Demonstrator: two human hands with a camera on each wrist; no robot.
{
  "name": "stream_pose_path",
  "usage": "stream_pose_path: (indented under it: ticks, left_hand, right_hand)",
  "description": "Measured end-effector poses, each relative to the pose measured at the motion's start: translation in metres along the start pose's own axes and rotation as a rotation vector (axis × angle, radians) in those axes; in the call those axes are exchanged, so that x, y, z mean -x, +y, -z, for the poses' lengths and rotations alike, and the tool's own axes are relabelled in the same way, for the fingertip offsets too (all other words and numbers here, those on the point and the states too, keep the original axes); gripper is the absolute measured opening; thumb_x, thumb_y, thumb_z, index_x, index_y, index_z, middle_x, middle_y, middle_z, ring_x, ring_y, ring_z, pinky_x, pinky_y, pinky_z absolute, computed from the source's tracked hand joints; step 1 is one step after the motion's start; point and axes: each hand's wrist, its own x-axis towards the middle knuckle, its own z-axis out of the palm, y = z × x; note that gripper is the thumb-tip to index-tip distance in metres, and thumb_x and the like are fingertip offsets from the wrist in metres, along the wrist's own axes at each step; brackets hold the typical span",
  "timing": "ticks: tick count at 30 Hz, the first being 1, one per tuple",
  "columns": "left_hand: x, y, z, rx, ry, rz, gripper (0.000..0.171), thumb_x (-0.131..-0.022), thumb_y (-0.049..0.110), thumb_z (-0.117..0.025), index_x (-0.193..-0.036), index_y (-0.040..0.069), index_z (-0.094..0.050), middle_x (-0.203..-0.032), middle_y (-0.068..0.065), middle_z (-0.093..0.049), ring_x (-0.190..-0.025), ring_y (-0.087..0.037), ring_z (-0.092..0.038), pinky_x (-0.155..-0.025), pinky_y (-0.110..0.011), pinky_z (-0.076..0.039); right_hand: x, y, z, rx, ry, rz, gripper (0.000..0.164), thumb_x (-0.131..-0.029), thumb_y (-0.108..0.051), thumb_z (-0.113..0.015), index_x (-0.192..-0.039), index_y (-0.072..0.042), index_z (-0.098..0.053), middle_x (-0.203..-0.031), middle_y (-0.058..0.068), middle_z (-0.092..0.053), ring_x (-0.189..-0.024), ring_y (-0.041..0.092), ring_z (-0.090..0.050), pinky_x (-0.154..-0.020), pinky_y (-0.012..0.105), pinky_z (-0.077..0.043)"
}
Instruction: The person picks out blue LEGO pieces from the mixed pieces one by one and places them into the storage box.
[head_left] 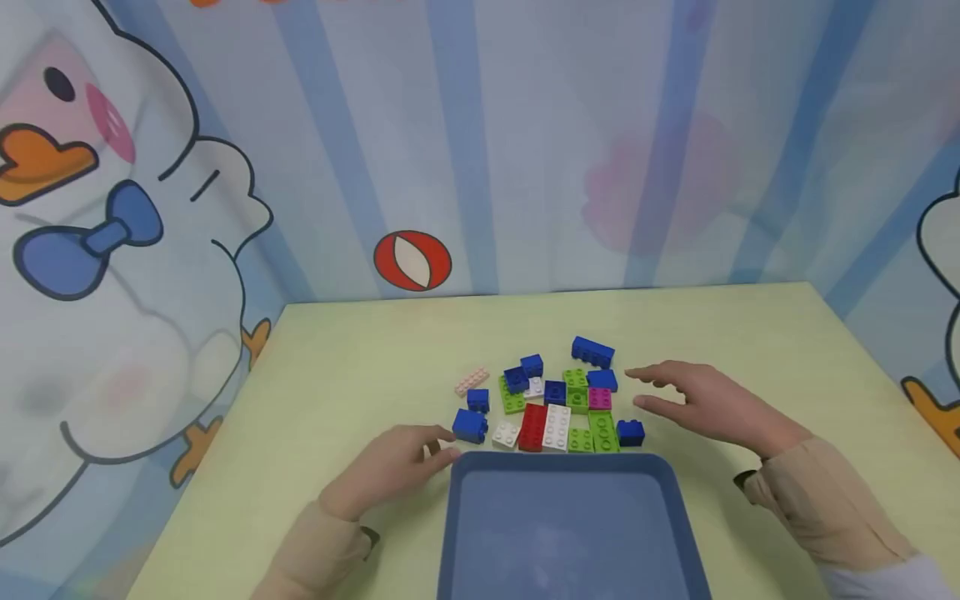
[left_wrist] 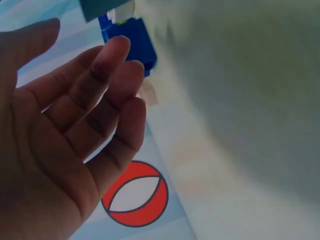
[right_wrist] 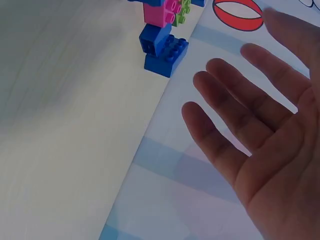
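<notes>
My left hand (head_left: 393, 465) hovers by the near left of a group of toy building bricks, its fingertips right at a blue brick (head_left: 470, 426). In the left wrist view the fingers are loosely bent and hold nothing, with that blue brick (left_wrist: 134, 44) beyond them. To the right of the group is my right hand (head_left: 708, 402), fingers spread apart and nothing in them. It is nearest the flat blue brick (head_left: 602, 381) and the magenta brick (head_left: 599, 399). Red (head_left: 532, 427), white (head_left: 557, 427) and green bricks (head_left: 603, 431) lie between the hands.
A blue-grey tray (head_left: 562, 461) stands at the table's near side, just in front of the bricks. A long blue brick (head_left: 592, 352) and a pale pink brick (head_left: 472, 382) lie at the group's far edge. Behind the pale yellow table (head_left: 360, 350) hangs a printed cloth backdrop (head_left: 525, 150).
</notes>
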Motion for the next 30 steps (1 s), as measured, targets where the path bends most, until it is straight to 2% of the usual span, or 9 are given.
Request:
stream_pose_path:
  ticks: [5,12,17,21,26,30]
  left_hand:
    - [0.000,-0.001,-0.007,0.036,-0.066,-0.054,0.037,-0.091,0.045,-0.055,-0.108,0.013,-0.066,-0.082,0.008,-0.062,-0.068,-0.005,-0.053,-0.063,-0.027,-0.044]
    - [0.002,-0.003,-0.011,0.087,-0.062,-0.100,0.027,-0.092,0.035,-0.057,-0.101,0.012,-0.067,-0.074,0.011,-0.059,-0.064,-0.004,-0.053,-0.062,-0.025,-0.044]
    - [0.000,-0.003,-0.013,0.133,-0.106,-0.068,0.030,-0.091,0.037,-0.058,-0.103,0.011,-0.066,-0.074,0.012,-0.059,-0.064,-0.005,-0.053,-0.061,-0.025,-0.044]
    - [0.000,-0.004,-0.015,0.151,-0.127,-0.040,0.030,-0.091,0.038,-0.058,-0.103,0.012,-0.066,-0.073,0.011,-0.059,-0.064,-0.006,-0.053,-0.060,-0.026,-0.044]
    - [0.000,-0.003,-0.013,0.158,-0.141,-0.019,0.028,-0.091,0.036,-0.059,-0.103,0.012,-0.066,-0.073,0.011,-0.060,-0.065,-0.007,-0.054,-0.062,-0.026,-0.044]
    - [0.001,-0.002,-0.012,0.177,-0.155,-0.005,0.030,-0.091,0.037,-0.059,-0.104,0.012,-0.065,-0.075,0.011,-0.060,-0.067,-0.007,-0.055,-0.064,-0.027,-0.045]
  right_hand:
    - [-0.006,0.000,-0.006,-0.022,-0.086,0.004,0.052,-0.086,-0.046,-0.062,-0.127,-0.014,-0.056,-0.122,0.007,-0.057,-0.107,0.026,-0.055,-0.082,0.045,-0.046]
    - [-0.014,-0.001,-0.022,-0.007,-0.171,-0.013,0.037,-0.080,-0.033,-0.073,-0.109,-0.012,-0.063,-0.104,-0.001,-0.063,-0.097,0.022,-0.058,-0.080,0.041,-0.047]
    - [-0.016,-0.001,-0.031,-0.019,-0.208,-0.040,0.024,-0.077,-0.021,-0.076,-0.096,-0.014,-0.063,-0.091,-0.004,-0.062,-0.086,0.018,-0.057,-0.078,0.039,-0.047]
    - [-0.017,0.001,-0.035,-0.023,-0.234,-0.066,0.023,-0.078,-0.017,-0.075,-0.096,-0.014,-0.062,-0.091,-0.003,-0.062,-0.084,0.016,-0.056,-0.077,0.039,-0.048]
    - [-0.017,0.002,-0.038,-0.007,-0.238,-0.046,0.025,-0.078,-0.017,-0.075,-0.099,-0.011,-0.064,-0.094,-0.001,-0.064,-0.084,0.015,-0.059,-0.077,0.038,-0.049]
    - [-0.019,0.001,-0.039,0.005,-0.234,-0.042,0.023,-0.078,-0.019,-0.075,-0.097,-0.011,-0.066,-0.089,-0.004,-0.064,-0.078,0.011,-0.057,-0.073,0.035,-0.049]
